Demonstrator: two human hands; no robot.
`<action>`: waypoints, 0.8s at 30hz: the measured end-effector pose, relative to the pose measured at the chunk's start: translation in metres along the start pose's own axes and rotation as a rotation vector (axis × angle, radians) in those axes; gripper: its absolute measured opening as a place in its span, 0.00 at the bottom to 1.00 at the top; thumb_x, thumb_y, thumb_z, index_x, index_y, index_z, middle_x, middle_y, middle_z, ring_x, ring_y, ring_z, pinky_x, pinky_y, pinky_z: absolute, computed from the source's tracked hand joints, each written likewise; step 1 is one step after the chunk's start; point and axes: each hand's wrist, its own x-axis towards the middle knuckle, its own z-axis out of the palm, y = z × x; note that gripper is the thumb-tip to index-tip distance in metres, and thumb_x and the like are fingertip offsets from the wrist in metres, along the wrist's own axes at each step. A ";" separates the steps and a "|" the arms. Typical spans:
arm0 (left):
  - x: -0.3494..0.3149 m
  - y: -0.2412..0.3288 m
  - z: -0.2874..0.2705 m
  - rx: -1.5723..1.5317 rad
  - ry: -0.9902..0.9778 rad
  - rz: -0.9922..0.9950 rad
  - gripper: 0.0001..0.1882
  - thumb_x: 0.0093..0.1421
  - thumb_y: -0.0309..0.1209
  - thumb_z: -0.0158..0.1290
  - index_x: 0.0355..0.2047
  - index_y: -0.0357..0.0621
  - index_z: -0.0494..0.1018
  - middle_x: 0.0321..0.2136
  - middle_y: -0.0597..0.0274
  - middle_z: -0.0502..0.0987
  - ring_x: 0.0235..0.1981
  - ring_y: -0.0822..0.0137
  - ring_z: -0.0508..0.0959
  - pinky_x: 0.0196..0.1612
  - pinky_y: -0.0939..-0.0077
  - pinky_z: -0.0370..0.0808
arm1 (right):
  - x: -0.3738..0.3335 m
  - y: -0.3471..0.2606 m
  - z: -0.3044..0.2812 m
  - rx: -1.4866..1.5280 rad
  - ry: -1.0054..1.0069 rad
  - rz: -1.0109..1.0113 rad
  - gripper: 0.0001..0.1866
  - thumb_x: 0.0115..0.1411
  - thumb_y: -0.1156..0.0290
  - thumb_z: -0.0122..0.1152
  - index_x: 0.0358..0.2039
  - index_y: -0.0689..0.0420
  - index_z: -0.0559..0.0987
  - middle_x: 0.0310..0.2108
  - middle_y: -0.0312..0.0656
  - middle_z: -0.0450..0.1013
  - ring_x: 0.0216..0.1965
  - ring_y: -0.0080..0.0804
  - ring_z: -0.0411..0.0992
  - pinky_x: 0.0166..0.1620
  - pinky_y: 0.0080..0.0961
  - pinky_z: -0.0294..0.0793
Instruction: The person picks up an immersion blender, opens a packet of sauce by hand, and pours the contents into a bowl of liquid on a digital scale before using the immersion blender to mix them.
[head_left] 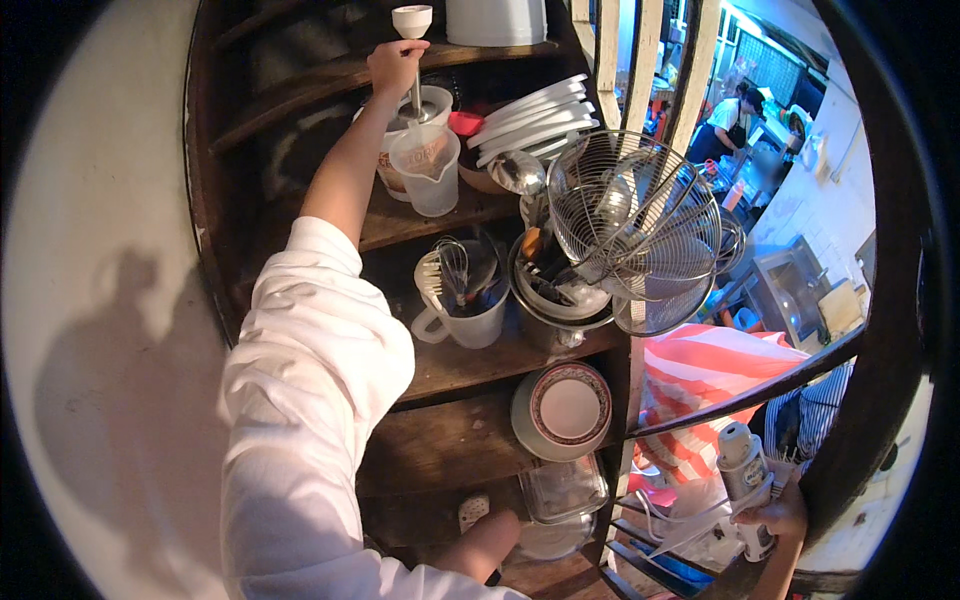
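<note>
My left hand (397, 68) reaches up to the higher steps, its fingers closed around a metal-stemmed hand-blender shaft (412, 20) with a white cup-shaped top. The shaft stands upright, its lower end down in a white tub (436, 100). Just in front is a translucent measuring jug (428, 175). At the lower right, my right hand (780, 512) grips a white cylindrical hand-blender body (742, 462). A white cord hangs in loops beside that hand, and its fingers are partly hidden.
Dark wooden stairs hold stacked white lids (535, 115), wire strainers (635, 220), a utensil jug (470, 315), plates (568, 405) and glass dishes (565, 490). A railing (745, 385) runs along the right. Beyond it, a person (725, 130) stands in a kitchen below.
</note>
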 end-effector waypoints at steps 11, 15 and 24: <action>0.008 0.099 -0.143 -0.429 0.315 0.205 0.09 0.57 0.30 0.47 0.37 0.42 0.71 0.31 0.62 0.75 0.32 0.69 0.73 0.40 0.76 0.70 | -0.006 0.023 -0.015 -0.077 0.026 -0.094 0.43 0.17 0.79 0.72 0.42 0.61 0.66 0.35 0.39 0.69 0.36 0.29 0.68 0.40 0.29 0.69; -0.036 0.087 -0.259 -0.739 0.275 0.137 0.07 0.54 0.27 0.50 0.33 0.42 0.65 0.28 0.60 0.71 0.30 0.70 0.74 0.29 0.79 0.71 | 0.005 0.026 -0.013 -0.075 0.085 -0.099 0.37 0.22 0.81 0.67 0.41 0.60 0.67 0.32 0.38 0.70 0.34 0.28 0.69 0.36 0.28 0.70; -0.380 0.125 -0.468 -0.507 -0.400 -1.008 0.22 0.59 0.31 0.41 0.52 0.48 0.47 0.23 0.68 0.64 0.15 0.83 0.60 0.15 0.93 0.56 | -0.009 0.042 -0.027 -0.411 0.169 0.078 0.26 0.34 0.74 0.63 0.38 0.63 0.68 0.25 0.44 0.72 0.21 0.33 0.71 0.27 0.27 0.72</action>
